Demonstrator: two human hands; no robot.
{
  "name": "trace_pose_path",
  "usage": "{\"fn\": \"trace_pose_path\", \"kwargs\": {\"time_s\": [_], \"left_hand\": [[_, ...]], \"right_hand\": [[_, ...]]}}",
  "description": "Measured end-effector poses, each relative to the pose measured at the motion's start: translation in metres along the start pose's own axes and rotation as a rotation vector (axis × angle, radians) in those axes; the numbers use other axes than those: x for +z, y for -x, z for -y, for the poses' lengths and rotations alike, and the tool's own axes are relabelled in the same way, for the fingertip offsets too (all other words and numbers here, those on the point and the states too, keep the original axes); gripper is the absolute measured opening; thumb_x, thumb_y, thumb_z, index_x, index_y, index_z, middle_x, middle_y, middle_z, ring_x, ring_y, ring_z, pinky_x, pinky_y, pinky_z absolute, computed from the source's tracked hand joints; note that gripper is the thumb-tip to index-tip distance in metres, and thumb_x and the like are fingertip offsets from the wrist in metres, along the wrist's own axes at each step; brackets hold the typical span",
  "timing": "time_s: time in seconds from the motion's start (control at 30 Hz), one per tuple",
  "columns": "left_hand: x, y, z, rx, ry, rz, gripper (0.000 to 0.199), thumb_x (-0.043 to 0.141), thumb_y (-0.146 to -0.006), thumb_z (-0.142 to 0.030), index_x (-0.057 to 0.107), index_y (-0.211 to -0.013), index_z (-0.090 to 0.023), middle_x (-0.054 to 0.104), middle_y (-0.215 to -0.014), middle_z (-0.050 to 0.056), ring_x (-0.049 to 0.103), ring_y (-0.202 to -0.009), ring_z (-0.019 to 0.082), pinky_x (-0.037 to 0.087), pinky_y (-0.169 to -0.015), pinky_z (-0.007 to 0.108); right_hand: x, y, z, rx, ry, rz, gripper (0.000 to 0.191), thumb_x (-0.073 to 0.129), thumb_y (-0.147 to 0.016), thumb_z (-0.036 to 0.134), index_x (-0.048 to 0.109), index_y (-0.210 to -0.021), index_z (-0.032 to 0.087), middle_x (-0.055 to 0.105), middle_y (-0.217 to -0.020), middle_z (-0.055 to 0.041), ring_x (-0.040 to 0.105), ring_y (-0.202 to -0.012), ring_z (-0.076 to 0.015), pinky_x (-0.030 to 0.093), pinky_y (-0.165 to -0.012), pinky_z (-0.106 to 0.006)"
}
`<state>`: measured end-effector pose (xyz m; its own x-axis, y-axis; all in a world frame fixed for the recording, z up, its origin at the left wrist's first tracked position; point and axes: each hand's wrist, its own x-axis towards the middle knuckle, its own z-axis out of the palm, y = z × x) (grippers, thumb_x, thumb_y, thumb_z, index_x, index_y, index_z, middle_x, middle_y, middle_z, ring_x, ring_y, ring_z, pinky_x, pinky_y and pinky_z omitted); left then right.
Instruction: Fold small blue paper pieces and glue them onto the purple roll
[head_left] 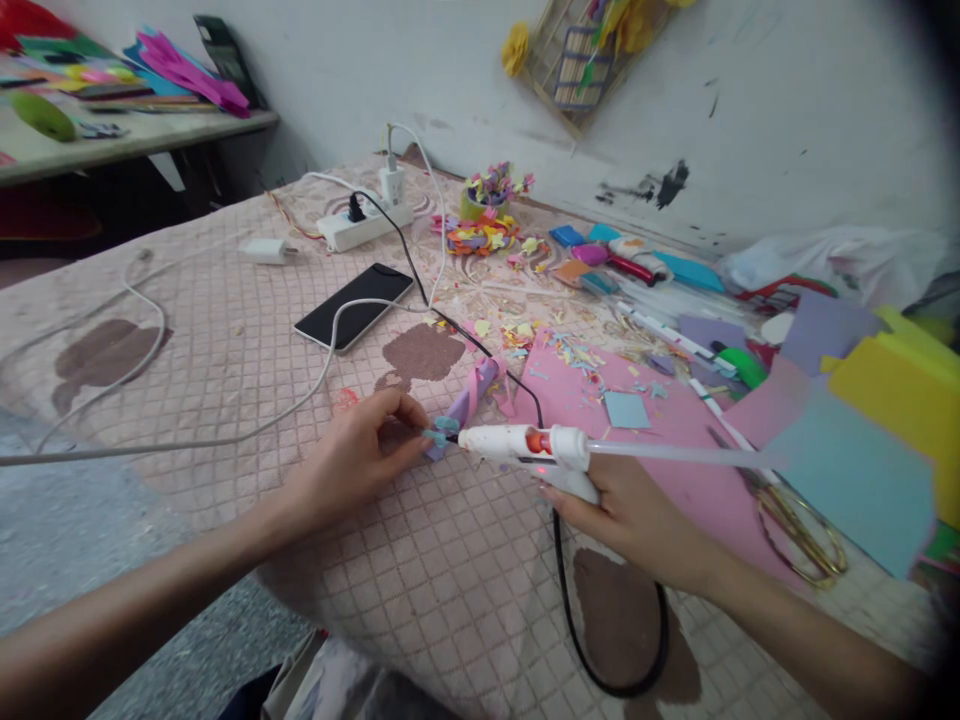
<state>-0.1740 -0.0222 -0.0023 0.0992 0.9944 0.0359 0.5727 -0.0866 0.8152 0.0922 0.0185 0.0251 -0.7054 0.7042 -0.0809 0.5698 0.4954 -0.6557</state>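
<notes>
My right hand [637,510] grips the handle of a white hot glue gun [517,442], its nozzle pointing left and a long clear glue stick [667,455] sticking out of the back. A small light glows red on the gun. My left hand [367,440] is closed, thumb and fingertips pinching a small light-blue paper piece [441,430]. The nozzle tip is right at that piece; whether they touch I cannot tell. Just behind lies a rolled purple paper strip [469,400] with a pink strip wound on it, partly hidden by the blue piece.
A phone [356,307], a power strip [364,228] and white cables lie left of centre. Paper scraps cover a pink sheet [660,440]. Scissors [802,530] and coloured sheets [855,460] are at right. A small pot of paper flowers [487,195] stands near the wall. The gun's black cord [559,590] loops in front.
</notes>
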Motion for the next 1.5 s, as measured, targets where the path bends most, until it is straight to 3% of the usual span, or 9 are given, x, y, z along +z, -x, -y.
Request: {"fn": "trace_pose_path", "kwargs": {"time_s": [0.37, 0.73, 1.0, 1.37, 1.5], "left_hand": [[0.000, -0.004, -0.007, -0.022, -0.035, -0.020, 0.008, 0.054, -0.080, -0.023, 0.052, -0.085, -0.018, 0.060, -0.082, 0.001, 0.058, -0.074, 0.014, 0.047, -0.063, 0.026], [0.004, -0.007, -0.008, 0.006, -0.110, -0.053, 0.006, 0.053, -0.078, -0.020, 0.053, -0.084, -0.017, 0.060, -0.081, 0.002, 0.056, -0.072, 0.014, 0.045, -0.060, 0.025], [0.005, -0.009, -0.005, -0.013, -0.094, -0.038, 0.008, 0.053, -0.076, -0.018, 0.051, -0.084, -0.017, 0.059, -0.082, 0.002, 0.057, -0.074, 0.014, 0.045, -0.061, 0.025], [0.005, -0.004, -0.006, -0.014, -0.051, -0.044, 0.004, 0.053, -0.079, -0.021, 0.053, -0.080, -0.017, 0.059, -0.077, 0.001, 0.056, -0.069, 0.013, 0.045, -0.058, 0.024], [0.005, -0.002, -0.004, -0.021, -0.023, -0.042, 0.005, 0.053, -0.079, -0.022, 0.053, -0.080, -0.017, 0.059, -0.077, 0.001, 0.055, -0.069, 0.013, 0.045, -0.059, 0.024]], "right_hand": [[0.001, 0.018, -0.006, -0.010, -0.046, -0.052, 0.027, 0.047, -0.087, 0.030, 0.057, -0.109, 0.019, 0.066, -0.089, -0.0051, 0.058, -0.074, -0.0191, 0.048, -0.065, -0.029], [0.003, 0.036, -0.015, 0.043, 0.005, -0.098, 0.022, 0.046, -0.087, 0.034, 0.061, -0.090, 0.018, 0.063, -0.071, -0.0024, 0.057, -0.061, -0.0171, 0.047, -0.053, -0.026], [0.004, 0.039, -0.017, 0.029, -0.050, -0.104, 0.020, 0.045, -0.088, 0.032, 0.058, -0.095, 0.019, 0.066, -0.083, -0.0042, 0.061, -0.078, -0.0203, 0.050, -0.068, -0.030], [0.004, 0.041, -0.017, 0.033, -0.072, -0.115, 0.021, 0.045, -0.088, 0.030, 0.059, -0.099, 0.020, 0.065, -0.079, -0.0030, 0.060, -0.073, -0.0202, 0.049, -0.061, -0.028], [0.005, 0.043, -0.017, 0.051, -0.070, -0.104, 0.020, 0.043, -0.089, 0.032, 0.059, -0.089, 0.019, 0.063, -0.076, -0.0031, 0.060, -0.074, -0.0204, 0.048, -0.058, -0.026]]}}
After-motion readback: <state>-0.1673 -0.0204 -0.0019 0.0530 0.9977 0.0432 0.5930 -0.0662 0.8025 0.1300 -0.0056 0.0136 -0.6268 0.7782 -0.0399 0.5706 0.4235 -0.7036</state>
